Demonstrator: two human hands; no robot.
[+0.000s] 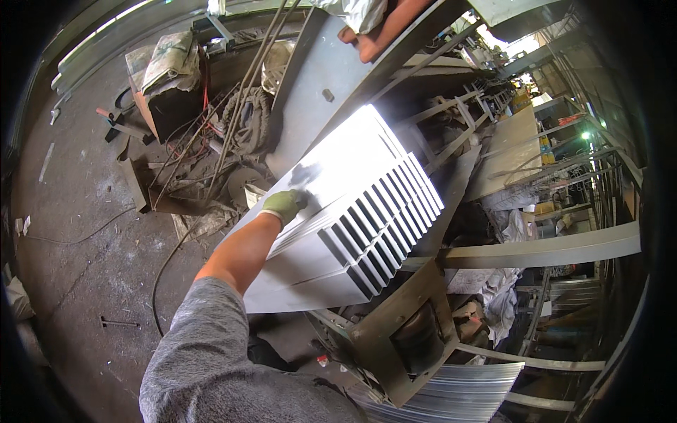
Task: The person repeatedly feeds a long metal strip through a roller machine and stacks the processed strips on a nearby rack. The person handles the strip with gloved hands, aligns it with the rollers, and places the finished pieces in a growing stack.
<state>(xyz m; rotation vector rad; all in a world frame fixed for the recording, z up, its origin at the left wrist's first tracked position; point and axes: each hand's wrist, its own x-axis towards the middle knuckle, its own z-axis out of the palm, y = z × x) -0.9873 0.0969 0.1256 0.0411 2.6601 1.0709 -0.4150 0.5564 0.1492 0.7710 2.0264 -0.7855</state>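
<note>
My left hand (pixel 284 205) wears a pale green glove with dark finger ends. It rests at the top of a stack of folded sheet-metal panels (pixel 303 285), with its fingers looking curled. Whatever they hold, if anything, is hidden. The panels are silvery white and nested, their folded ends showing as a row of slots on the right side. Strong glare washes out part of the top surface, and a dark smudge lies just beyond my fingers. My right hand is out of view.
Behind the stack stands a grey metal sheet (pixel 321 77). At the left, cables and scrap lie around a box (pixel 169 102). A brown metal frame (pixel 384 331) is close by on the near right, above corrugated sheets (pixel 458 388). A curved metal bar (pixel 543 247) juts in from the right.
</note>
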